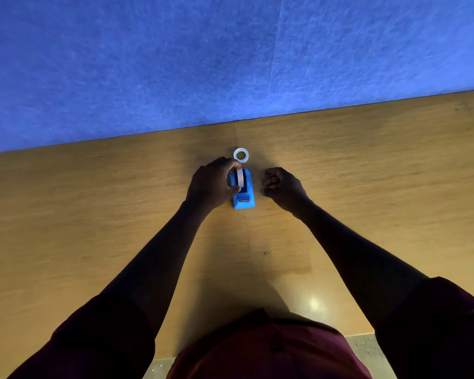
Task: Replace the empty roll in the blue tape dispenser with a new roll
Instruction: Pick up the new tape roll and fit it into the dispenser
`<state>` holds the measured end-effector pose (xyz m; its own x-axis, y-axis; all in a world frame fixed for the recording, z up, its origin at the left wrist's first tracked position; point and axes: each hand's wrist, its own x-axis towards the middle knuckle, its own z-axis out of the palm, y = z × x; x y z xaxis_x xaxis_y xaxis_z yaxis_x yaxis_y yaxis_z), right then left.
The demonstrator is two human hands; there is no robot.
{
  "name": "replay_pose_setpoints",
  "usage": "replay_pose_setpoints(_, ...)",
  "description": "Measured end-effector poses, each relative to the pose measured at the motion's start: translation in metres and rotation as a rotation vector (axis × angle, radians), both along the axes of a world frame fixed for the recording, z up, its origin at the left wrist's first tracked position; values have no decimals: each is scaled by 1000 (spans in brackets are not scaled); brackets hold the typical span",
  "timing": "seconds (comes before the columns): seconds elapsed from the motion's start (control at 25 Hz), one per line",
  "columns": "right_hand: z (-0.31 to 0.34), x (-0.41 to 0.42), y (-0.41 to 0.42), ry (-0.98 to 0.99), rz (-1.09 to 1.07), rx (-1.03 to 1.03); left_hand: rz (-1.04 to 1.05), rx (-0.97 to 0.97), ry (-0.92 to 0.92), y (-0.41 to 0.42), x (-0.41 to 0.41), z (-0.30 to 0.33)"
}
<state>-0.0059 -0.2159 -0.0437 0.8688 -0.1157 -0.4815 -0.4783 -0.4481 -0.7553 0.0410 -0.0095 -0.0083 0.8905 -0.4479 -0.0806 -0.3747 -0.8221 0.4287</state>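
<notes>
The blue tape dispenser [244, 196] stands on the wooden table [93, 214], its cutter end towards me. My left hand [212, 184] grips a pale roll [240, 178] that stands on edge in the dispenser's cradle, fingers over its top and thumb at its lower side. Just beyond the dispenser a white ring-shaped tape roll [240, 155] lies flat on the table. My right hand [281, 186] rests as a closed fist on the table to the right of the dispenser, apart from it and holding nothing.
A blue felt wall panel [230, 50] rises along the table's far edge. Both sides of the dispenser show bare wood. The table's near edge sits close to my torso.
</notes>
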Motion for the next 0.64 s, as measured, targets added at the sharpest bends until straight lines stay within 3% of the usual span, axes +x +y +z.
replay_pose_setpoints(0.48,5,1,1,9,12,-49,15,-35,64,1,-1,-10)
replay_pose_setpoints(0.64,12,-1,1,-44,13,-15,35,-125,181,10,-2,-11)
